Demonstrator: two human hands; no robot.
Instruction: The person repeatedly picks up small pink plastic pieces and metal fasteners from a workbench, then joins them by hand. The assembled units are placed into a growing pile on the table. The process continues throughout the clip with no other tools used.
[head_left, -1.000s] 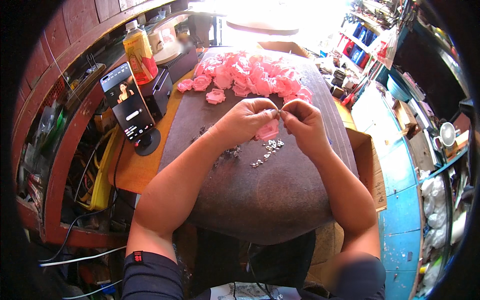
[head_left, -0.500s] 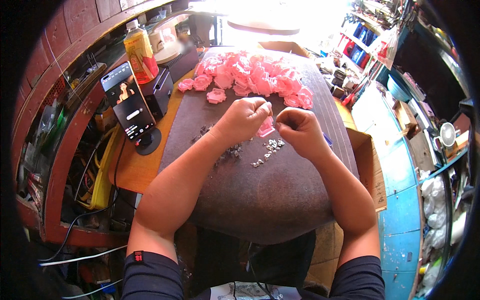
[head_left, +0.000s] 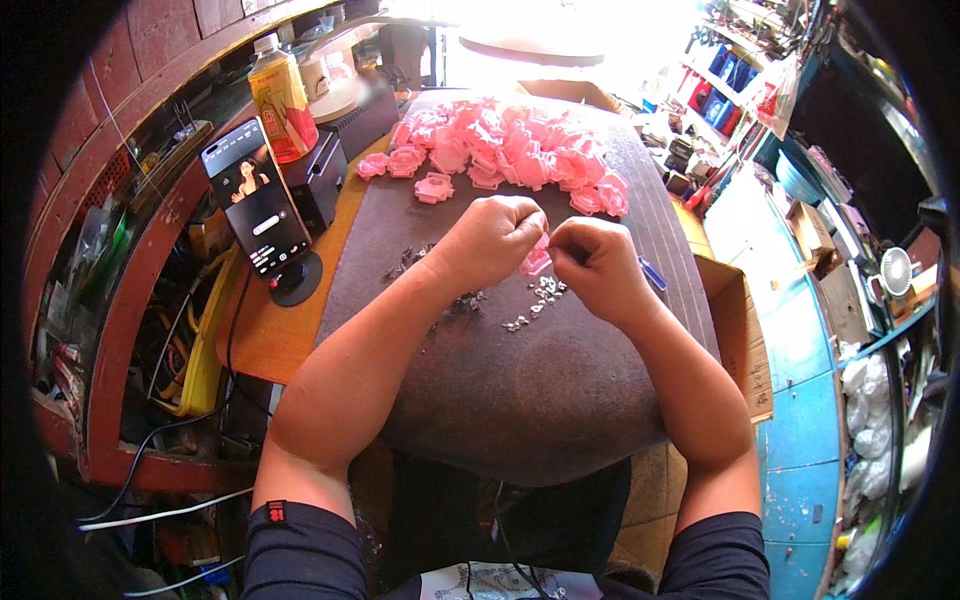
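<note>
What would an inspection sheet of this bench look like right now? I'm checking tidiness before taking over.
Surface: dark mat over an orange table.
Job's things: pink piece pinched between the left hand and right hand; pink pile behind.
Clutter: small metal bits on the mat.
Hands: both closed on the pink piece.
Cables: black and white cables at lower left.
Surroundings: phone on stand, bottle, black box, cardboard box.

Matt pink plastic piece, cloth mat
</note>
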